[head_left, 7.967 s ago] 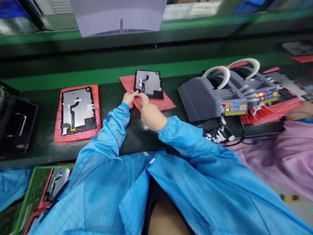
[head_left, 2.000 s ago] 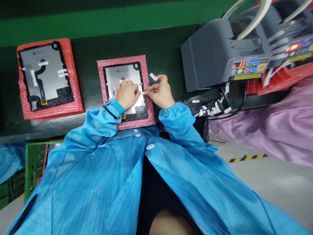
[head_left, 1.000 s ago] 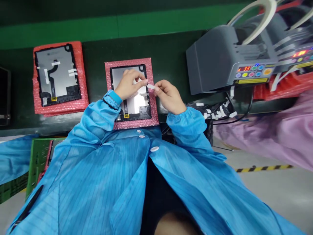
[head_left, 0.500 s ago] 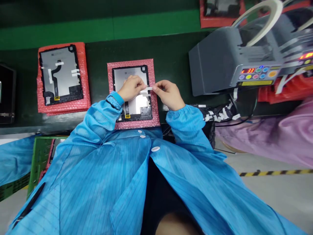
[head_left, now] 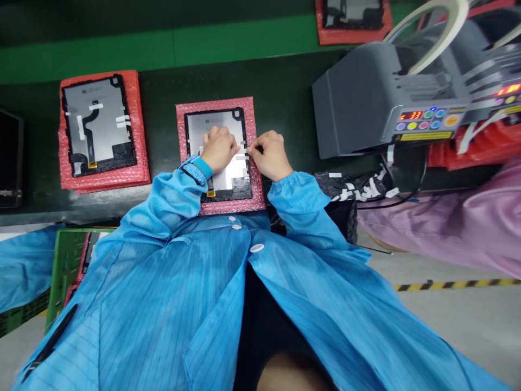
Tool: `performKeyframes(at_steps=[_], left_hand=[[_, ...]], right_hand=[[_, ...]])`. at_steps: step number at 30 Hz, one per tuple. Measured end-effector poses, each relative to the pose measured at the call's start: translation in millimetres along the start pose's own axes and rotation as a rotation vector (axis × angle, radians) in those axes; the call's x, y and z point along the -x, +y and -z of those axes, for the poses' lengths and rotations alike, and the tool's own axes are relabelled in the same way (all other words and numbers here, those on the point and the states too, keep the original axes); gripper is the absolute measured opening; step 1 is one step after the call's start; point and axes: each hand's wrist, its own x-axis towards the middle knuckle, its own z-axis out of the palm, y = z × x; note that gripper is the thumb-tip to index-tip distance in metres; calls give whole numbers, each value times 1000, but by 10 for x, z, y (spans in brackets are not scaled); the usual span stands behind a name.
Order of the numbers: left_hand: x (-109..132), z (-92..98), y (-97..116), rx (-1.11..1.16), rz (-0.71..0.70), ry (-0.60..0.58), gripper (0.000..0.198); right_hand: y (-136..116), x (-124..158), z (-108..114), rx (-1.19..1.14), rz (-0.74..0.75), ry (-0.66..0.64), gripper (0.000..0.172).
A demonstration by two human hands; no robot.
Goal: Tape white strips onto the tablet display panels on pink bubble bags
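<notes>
A tablet back panel [head_left: 215, 122] lies on a pink bubble-wrap pad [head_left: 255, 179] in front of me on the dark belt. My left hand [head_left: 218, 149] rests on the middle of the panel, fingers curled and pressing down. My right hand [head_left: 269, 157] is at the panel's right edge, thumb and finger pinched on a small white tape strip [head_left: 243, 144] that lies against the panel. The two hands nearly touch at the strip.
A second panel on a red pad [head_left: 97, 130] lies to the left. A grey tape dispenser [head_left: 366, 98] with lit buttons stands to the right, tape scraps below it. A person in a pink sleeve [head_left: 448, 222] sits at right. A green crate [head_left: 61, 266] is lower left.
My right hand has brought the tape strip down from above the panel to its right edge. My left hand has settled flatter on the panel.
</notes>
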Motion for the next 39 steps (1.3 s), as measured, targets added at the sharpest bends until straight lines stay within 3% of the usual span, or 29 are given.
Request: performKeyframes(at_steps=[8, 12, 15, 20, 24, 28, 31, 33, 35, 39], left_hand=[[31, 5, 39, -63, -11, -24, 19], [36, 12, 17, -55, 10, 56, 14], [42, 46, -4, -37, 48, 39, 19], [16, 36, 7, -53, 47, 64, 20], [126, 135, -31, -94, 55, 85, 26], [486, 383, -221, -217, 306, 178, 36], [732, 442, -357, -214, 498, 112, 40], [802, 398, -395, -168, 524, 53, 37], [812, 328, -397, -128, 517, 32, 35], [812, 256, -396, -103, 495, 90, 34]], right_hand=[[-74, -20, 13, 77, -39, -31, 9], [-35, -9, 84, 104, -58, 19, 13], [-69, 102, 134, 115, -11, 60, 10], [-240, 376, 49, 204, 121, 35, 38], [-282, 389, 79, 243, 91, -55, 39], [-219, 221, 219, 195, -69, -11, 33], [-247, 95, 242, 199, -190, -11, 21], [-315, 40, 225, 193, -218, -59, 12], [-398, 16, 220, 141, -215, -64, 15], [-580, 9, 294, -131, -226, -36, 15]])
